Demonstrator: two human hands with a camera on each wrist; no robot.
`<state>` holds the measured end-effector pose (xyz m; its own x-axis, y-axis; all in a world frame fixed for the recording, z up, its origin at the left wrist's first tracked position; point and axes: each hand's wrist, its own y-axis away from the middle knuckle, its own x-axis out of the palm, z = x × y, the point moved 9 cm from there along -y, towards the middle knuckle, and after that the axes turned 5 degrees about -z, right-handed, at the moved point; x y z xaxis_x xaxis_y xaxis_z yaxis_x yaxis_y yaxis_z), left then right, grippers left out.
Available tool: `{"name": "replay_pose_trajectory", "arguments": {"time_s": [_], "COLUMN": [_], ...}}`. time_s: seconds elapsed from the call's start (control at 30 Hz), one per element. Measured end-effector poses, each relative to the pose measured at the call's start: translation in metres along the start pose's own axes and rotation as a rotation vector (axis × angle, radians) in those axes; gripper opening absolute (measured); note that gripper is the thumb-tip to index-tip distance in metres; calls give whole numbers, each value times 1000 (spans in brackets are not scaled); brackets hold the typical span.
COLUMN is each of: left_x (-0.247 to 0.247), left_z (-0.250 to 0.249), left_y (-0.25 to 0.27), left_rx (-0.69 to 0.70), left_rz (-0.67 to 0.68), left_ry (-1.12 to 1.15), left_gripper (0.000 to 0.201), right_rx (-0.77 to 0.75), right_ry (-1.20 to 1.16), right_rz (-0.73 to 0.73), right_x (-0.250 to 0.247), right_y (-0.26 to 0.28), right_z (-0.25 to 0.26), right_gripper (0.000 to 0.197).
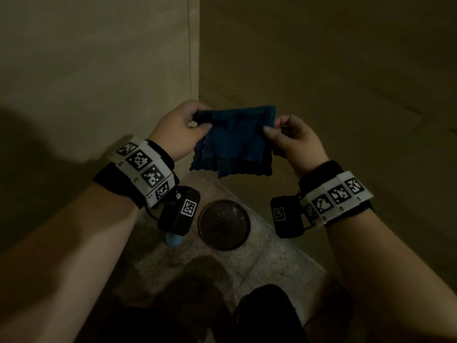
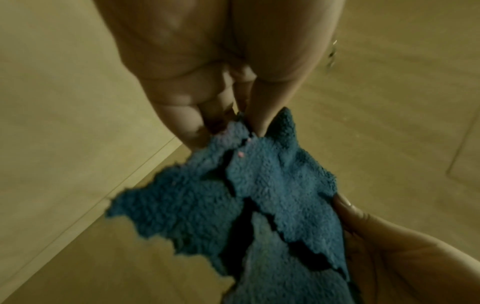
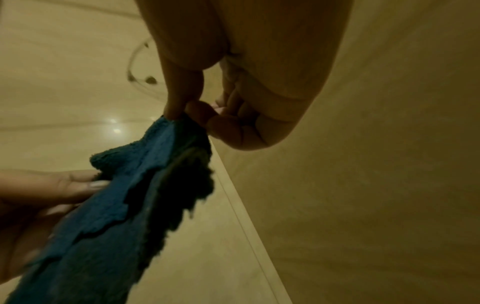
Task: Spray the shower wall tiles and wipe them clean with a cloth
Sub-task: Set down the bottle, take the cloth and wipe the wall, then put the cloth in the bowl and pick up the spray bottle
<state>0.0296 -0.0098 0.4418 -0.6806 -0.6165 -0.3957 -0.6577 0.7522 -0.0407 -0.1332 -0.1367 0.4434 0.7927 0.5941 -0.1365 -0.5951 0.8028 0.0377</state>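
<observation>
At six o'clock in the head view, nearest the camera, dark clothing (image 1: 267,315) is seen above a speckled stone ledge (image 1: 277,258). On that ledge, near the centre, a round dark drain cover (image 1: 223,224) is set, and just beside it at nine o'clock a small pale blue object (image 1: 173,240) is partly hidden under the left wrist camera; what it is cannot be told.

Further out, both forearms are raised, each banded with a marker-covered wrist strap (image 1: 143,170). Between the hands a blue cloth (image 1: 235,142) is held up in the air, apart from the ledge and the walls, its ragged lower edge hanging down in layers. The cloth's upper corner at ten o'clock is pinched by the left hand (image 1: 176,131), the grip closed on it between thumb and curled fingers. The corner at two o'clock is pinched by the right hand (image 1: 295,142), its grip likewise closed on the fabric between thumb and forefinger, the other fingers being curled in behind.

Farthest away, beige wall tiles (image 1: 333,58) are seen meeting in a corner at twelve o'clock, dimly lit.
</observation>
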Motion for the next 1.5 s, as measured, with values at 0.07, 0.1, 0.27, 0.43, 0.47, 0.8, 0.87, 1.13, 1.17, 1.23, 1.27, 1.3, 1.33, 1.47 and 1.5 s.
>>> {"name": "replay_pose_trajectory", "arguments": {"time_s": [0.07, 0.1, 0.27, 0.43, 0.47, 0.8, 0.87, 1.13, 1.17, 1.23, 1.27, 1.3, 1.33, 1.47, 1.5], "left_x": [17, 25, 69, 111, 120, 182, 191, 228, 235, 248, 255, 260, 266, 280, 284], "left_z": [32, 49, 141, 221, 235, 346, 362, 429, 438, 459, 469, 478, 487, 516, 522], "left_y": [-4, -4, -2, 1, 2, 6, 4, -4, -3, 1, 3, 5, 8, 16, 17], "left_rx": [-11, -22, -112, -141, -144, -160, -159, -233, -253, -306, -322, -336, -354, -419, -434], "left_rz": [5, 4, 28, 26, 28, 66, 83, 132, 146, 166, 170, 174, 178, 189, 193], "left_ry": [0, -4, 34, 14, -1, -32, -43, -97, -103, -109, -113, -123, -134, -168, -165], "left_gripper": [23, 22, 17, 22, 24, 33, 33, 27, 27, 29, 29, 29, 30, 31, 30], "right_rx": [22, 35, 97, 138, 149, 216, 233, 373, 395, 450, 478, 506, 535, 606, 616], "right_ry": [5, 13, 61, 72, 82, 197, 192, 237, 259, 295, 318, 351, 386, 448, 456], "right_rz": [-4, -1, 25, 22, 20, 28, 7, -31, -33, -32, -22, -4, 16, 27, 28], "right_x": [2, 4, 19, 28, 29, 32, 31, 35, 34, 33, 34, 36, 37, 36, 36], "right_y": [-7, -9, -21, -28, -29, -38, -40, -43, -43, -43, -43, -44, -43, -43, -43], "right_z": [-37, -56, -157, -247, -264, -390, -406, -477, -486, -506, -516, -528, -540, -580, -587], "right_gripper": [21, 20, 18, 19, 18, 17, 18, 18, 18, 17, 18, 19, 20, 19, 16]}}
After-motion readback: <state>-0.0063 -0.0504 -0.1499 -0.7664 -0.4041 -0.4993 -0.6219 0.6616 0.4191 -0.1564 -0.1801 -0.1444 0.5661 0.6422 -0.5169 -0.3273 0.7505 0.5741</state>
